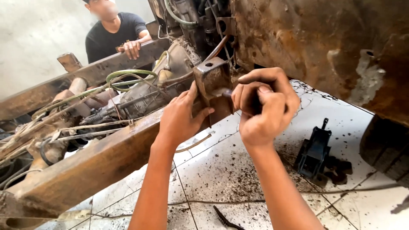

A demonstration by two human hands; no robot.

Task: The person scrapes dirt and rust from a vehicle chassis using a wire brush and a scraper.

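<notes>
Left hand (179, 118) lies open, fingers spread against the rusty bracket (211, 83) on the chassis rail (91, 164); right hand (263, 106) is clenched around a dark tool handle (226, 93) touching that bracket

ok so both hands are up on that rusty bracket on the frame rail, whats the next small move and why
Probably a short turn with the right hand: its grip is closed around a dark tool handle whose tip meets the bracket, while the left hand presses flat on the bracket's side, bracing it against the frame rail.
</notes>
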